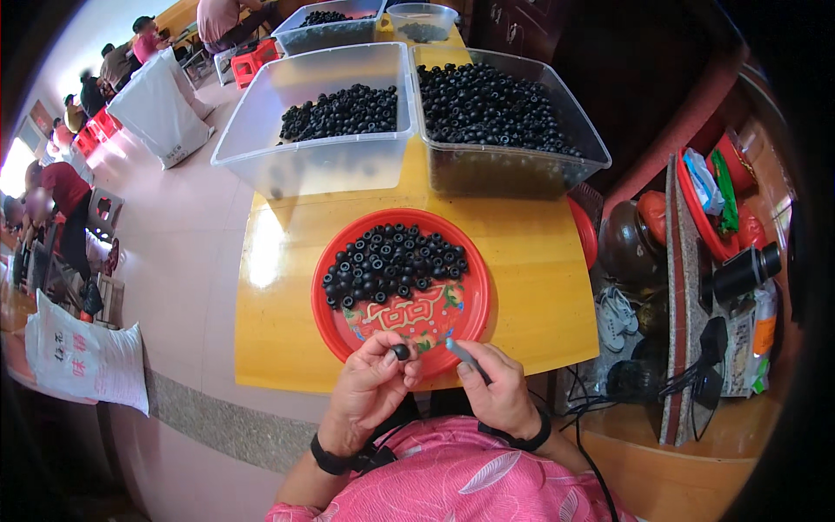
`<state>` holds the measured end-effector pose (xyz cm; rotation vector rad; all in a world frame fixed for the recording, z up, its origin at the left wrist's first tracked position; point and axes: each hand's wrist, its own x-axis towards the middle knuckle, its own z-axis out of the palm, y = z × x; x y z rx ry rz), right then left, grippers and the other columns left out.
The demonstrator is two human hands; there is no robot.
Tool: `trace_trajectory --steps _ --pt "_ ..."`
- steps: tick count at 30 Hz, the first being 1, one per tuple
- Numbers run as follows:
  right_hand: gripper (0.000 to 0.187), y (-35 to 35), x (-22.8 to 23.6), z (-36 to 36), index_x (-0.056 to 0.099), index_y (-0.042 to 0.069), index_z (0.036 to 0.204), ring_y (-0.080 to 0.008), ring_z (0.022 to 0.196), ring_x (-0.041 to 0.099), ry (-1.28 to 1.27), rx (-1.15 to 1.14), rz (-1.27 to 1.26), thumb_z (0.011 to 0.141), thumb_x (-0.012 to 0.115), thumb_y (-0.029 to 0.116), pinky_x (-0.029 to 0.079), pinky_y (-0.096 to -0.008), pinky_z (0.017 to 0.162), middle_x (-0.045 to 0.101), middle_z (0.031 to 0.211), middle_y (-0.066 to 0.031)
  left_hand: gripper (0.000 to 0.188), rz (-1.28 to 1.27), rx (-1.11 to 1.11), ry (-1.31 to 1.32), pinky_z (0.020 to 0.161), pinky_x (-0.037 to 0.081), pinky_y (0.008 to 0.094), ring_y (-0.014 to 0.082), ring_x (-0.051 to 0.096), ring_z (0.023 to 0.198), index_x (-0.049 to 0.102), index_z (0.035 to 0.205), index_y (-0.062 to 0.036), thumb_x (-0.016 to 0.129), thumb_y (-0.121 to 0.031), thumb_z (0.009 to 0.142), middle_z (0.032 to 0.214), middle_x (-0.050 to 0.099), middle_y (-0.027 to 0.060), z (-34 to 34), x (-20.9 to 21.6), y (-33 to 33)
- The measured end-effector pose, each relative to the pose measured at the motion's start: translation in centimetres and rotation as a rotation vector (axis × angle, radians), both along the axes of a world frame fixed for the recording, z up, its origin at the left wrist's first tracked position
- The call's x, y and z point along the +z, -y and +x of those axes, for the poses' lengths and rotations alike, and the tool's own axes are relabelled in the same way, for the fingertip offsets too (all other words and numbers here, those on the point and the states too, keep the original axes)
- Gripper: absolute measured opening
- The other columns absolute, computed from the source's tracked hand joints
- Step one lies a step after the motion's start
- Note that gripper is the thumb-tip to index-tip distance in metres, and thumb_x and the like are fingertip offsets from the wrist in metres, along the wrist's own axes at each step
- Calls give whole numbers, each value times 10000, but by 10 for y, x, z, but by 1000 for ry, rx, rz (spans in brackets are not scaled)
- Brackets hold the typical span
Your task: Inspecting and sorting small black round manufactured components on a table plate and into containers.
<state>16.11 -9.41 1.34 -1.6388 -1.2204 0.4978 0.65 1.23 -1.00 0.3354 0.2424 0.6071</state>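
Observation:
My left hand (367,378) pinches one small round black bead (401,351) between thumb and fingertips, over the near edge of a red round tray (481,291). Closed around a thin grey stick-like tool with a pale blue tip (468,358), my right hand (504,400) is just to the right of it. The tip points toward the bead but stays apart from it. Many black beads (396,261) with holes lie in the far half of the tray, whose near half shows a printed pattern. What exactly the tool is, I cannot tell.
Beyond the tray stand two clear plastic bins (522,165) of black beads on the yellow table (557,304). Another bin (329,33) and a round tub (422,17) sit farther back. White sacks (87,357) rest on the floor at left; people sit beyond. Cluttered shelving (683,304) stands right.

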Motion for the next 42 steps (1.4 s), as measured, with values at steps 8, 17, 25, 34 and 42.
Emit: trace_trajectory --steps 8,17,25,34,42 --pt "297 -6 4 -5 576 -29 1035 -288 630 574 321 174 101 773 627 102 468 -365 548 556 741 -130 181 -48 -6 6 667 416 286 158 511 771 540 1022 -39 579 -80 850 885 543 66 -4 -3 1" --pt "296 -9 5 -8 576 -29 1024 -287 638 576 335 184 84 761 635 94 465 -371 543 552 735 -127 195 -47 5 -36 669 436 293 150 533 767 533 1041 -30 569 -62 852 896 569 75 -4 2 4" --pt "306 -7 5 -5 574 -22 1024 -289 636 570 342 188 93 747 646 87 460 -372 539 542 730 -125 202 42 24 -61 691 449 294 153 547 794 530 1033 -26 583 -55 841 930 580 87 -5 0 6" --pt "325 -8 -1 -2 570 -5 1029 -283 608 547 422 188 226 721 647 66 440 -366 521 514 699 -113 201 19 -46 -27 660 420 301 143 504 756 547 1014 -14 603 -68 829 910 565 94 -7 10 7" --pt "211 -1 -2 18 593 3 999 -292 600 565 268 -58 66 794 610 50 437 -353 530 542 692 -144 156 71 -34 -2 643 382 291 153 462 714 554 980 -28 589 -69 833 806 511 76 -10 7 6"
